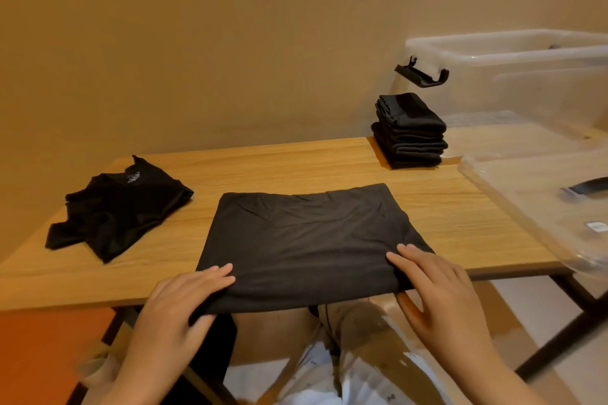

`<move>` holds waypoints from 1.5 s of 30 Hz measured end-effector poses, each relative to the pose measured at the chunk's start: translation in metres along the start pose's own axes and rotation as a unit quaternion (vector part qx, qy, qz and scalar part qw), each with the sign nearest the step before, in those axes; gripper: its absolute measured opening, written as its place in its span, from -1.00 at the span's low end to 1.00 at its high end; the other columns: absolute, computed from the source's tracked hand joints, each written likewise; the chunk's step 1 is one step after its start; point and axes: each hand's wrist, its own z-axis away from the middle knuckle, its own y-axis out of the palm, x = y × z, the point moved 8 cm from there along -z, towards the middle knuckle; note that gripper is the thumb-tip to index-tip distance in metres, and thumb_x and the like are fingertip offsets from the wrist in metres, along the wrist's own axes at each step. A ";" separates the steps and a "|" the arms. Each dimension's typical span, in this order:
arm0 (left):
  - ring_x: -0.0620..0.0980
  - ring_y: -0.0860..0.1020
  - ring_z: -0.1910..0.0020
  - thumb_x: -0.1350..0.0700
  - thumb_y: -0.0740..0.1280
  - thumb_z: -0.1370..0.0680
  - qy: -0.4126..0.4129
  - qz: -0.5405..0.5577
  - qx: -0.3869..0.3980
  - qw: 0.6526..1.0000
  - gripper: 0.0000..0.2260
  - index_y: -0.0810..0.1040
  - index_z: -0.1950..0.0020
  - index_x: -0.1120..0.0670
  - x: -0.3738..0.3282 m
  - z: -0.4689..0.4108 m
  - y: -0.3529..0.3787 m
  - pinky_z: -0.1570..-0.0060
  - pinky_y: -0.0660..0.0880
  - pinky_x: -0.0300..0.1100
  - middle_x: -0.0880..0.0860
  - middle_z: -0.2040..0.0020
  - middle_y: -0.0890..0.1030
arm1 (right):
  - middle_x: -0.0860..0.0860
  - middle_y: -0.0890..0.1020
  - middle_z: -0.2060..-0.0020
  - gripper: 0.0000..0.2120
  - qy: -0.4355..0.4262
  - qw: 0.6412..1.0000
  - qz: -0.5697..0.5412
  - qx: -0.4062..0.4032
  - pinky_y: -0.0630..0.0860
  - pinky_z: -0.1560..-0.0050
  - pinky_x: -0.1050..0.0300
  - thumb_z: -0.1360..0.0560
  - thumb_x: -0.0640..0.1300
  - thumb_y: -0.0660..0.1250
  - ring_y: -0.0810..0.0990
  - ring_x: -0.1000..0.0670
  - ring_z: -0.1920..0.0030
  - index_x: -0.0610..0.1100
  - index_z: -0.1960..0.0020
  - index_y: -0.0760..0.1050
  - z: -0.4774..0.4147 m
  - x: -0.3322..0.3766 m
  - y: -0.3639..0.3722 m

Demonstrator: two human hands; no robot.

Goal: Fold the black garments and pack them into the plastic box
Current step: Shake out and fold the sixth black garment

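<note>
Half-folded black garment (306, 240) is laid flat mid-table, with its near edge hung just over the near edge of the table (296, 161). That edge is pinched at both corners. The left hand (184, 299) is set on the near-left corner, fingers on top and thumb hidden under the cloth. The right hand (437, 293) is set on the near-right corner, fingers on top and thumb seen below the hem. The hands are kept well apart, a garment's width between them. Bare wood is left on all other sides of the garment, widest toward the far edge by the wall (197, 43). Counted: one flat garment, one crumpled black shirt (121, 207) at left, and one stack of folded black garments (409, 131) at far right (layer count can't be told). One clear plastic box (526, 76) is seen just behind the stack, with a black latch (422, 74) flipped outward. The right side is taken up by one clear lid (526, 194), hung past the table's right edge.
</note>
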 end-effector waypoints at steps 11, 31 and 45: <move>-0.25 0.48 -0.13 0.21 0.35 -0.54 -0.100 0.166 -0.070 0.979 -0.62 0.60 -0.05 -0.32 0.015 0.006 -0.021 -0.08 0.42 -0.20 -0.29 -0.04 0.61 | 0.03 0.65 0.05 -0.72 -0.073 0.993 -0.049 -0.077 0.34 -0.10 0.18 -0.52 -0.07 0.17 0.55 0.02 0.00 -0.12 -0.06 0.61 -0.001 -0.009 -0.023; -0.16 0.63 0.16 0.07 0.25 -0.63 -0.035 0.431 -0.286 0.855 -0.88 0.58 0.02 -0.02 -0.052 -0.115 -0.166 0.28 0.54 -0.31 -0.05 0.11 0.65 | -0.14 0.61 0.18 -0.80 0.080 0.855 -0.438 -0.265 0.51 0.23 0.19 -0.60 -0.10 0.26 0.56 0.06 0.21 -0.23 0.03 0.56 -0.155 -0.009 -0.167; -0.09 0.67 0.15 0.07 0.25 -0.61 -0.063 0.462 -0.233 0.853 -0.85 0.59 -0.07 0.06 -0.022 -0.128 -0.152 0.28 0.58 -0.29 -0.02 0.12 0.70 | 0.01 0.62 0.20 -0.89 0.109 0.859 -0.463 -0.189 0.59 0.23 0.16 -0.56 -0.04 0.30 0.60 0.15 0.24 0.06 0.12 0.56 -0.169 -0.011 -0.137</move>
